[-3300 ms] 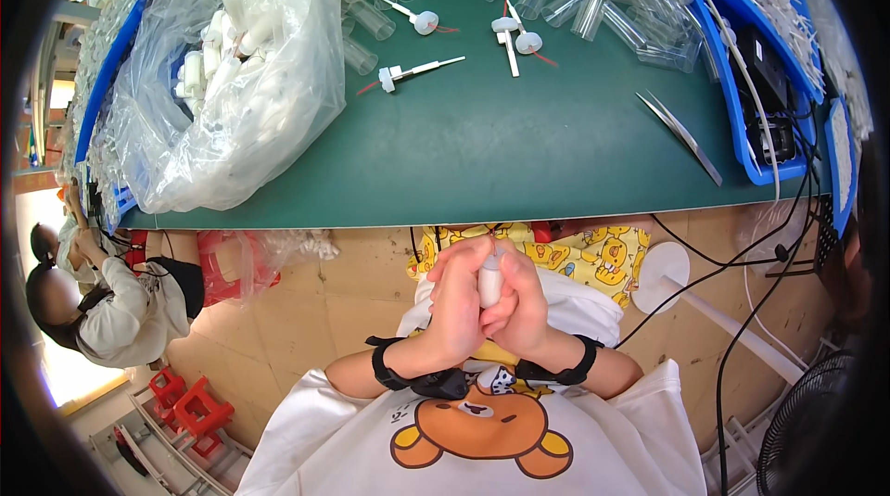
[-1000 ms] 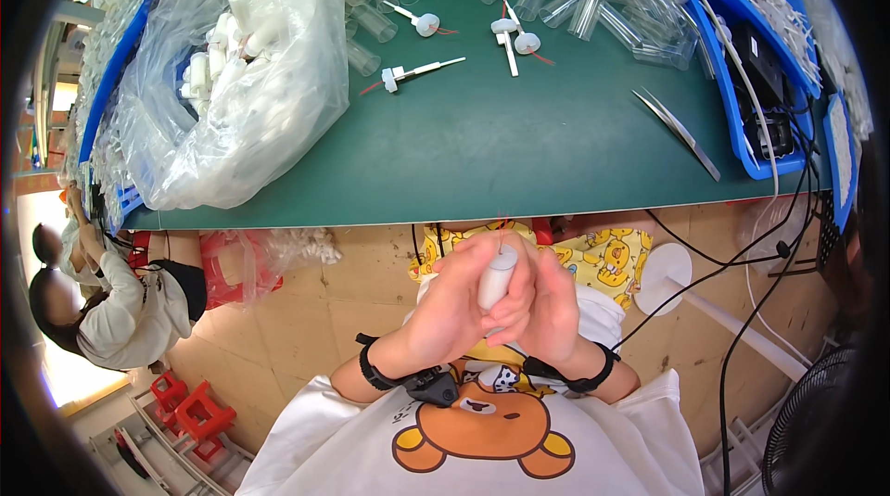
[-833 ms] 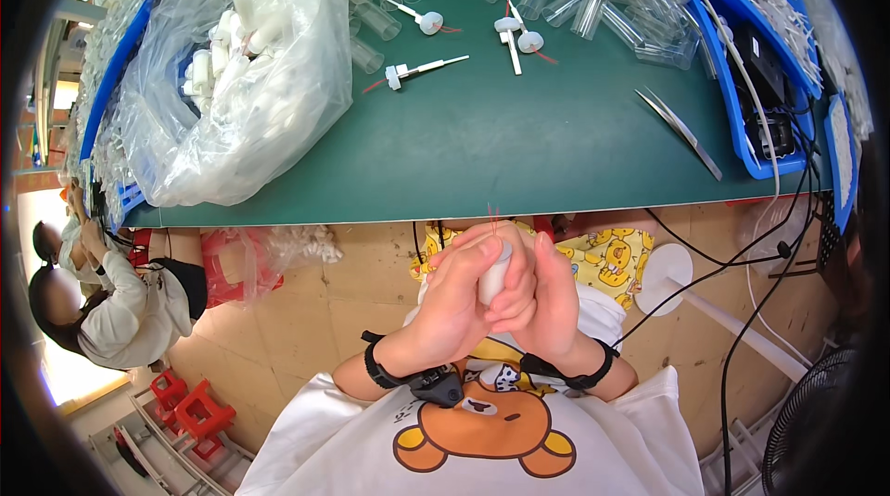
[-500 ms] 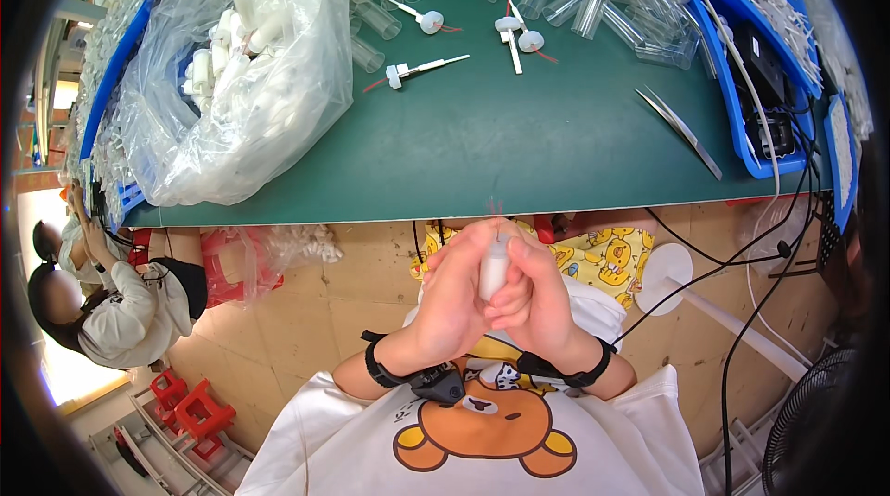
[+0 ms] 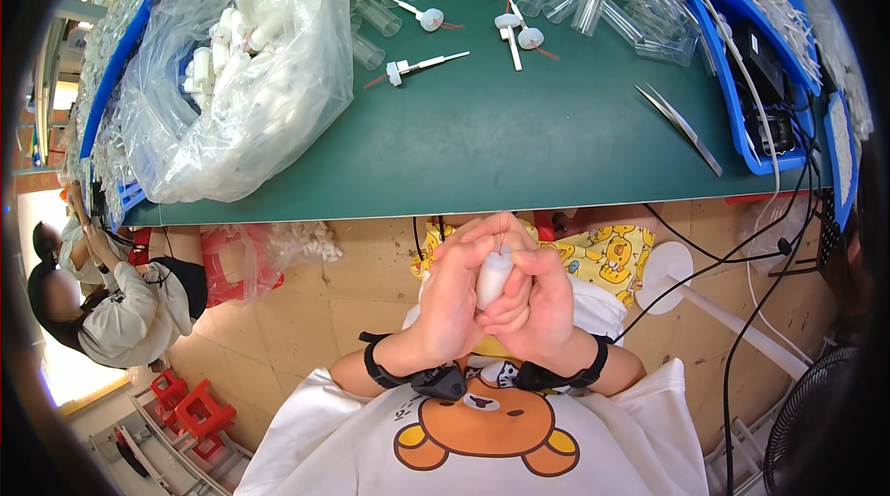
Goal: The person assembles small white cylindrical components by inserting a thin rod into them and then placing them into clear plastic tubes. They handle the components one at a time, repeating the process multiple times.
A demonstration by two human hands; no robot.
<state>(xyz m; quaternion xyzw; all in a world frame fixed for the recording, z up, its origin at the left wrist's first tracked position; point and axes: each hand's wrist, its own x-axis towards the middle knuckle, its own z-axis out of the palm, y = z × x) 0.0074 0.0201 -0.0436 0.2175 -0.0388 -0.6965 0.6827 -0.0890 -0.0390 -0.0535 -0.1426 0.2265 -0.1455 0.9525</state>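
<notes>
Just in front of the table's near edge, I hold a white plastic cylinder (image 5: 492, 283) between both hands, close to my chest. My left hand (image 5: 451, 285) wraps its left side, and its fingers reach over the far end. My right hand (image 5: 542, 297) closes round the right side, with curled fingers beneath and the thumb near the top. A thin reddish wire shows at the cylinder's far end, partly hidden by fingers. On the green table (image 5: 464, 153) beyond lie several small white stemmed parts (image 5: 396, 72) with red wires.
A clear plastic bag (image 5: 269, 148) of white cylinders stands at left. Transparent tubes (image 5: 589, 9) are heaped at the back. Tweezers (image 5: 681, 132) lie at right beside a blue tray (image 5: 788, 162) holding cables. Black cables hang at right. Another person (image 5: 130, 311) sits at far left.
My fingers have shifted over the cylinder's far end and now hide most of the red wires that stuck up there. My right thumb has moved slightly. The things on the table have stayed put.
</notes>
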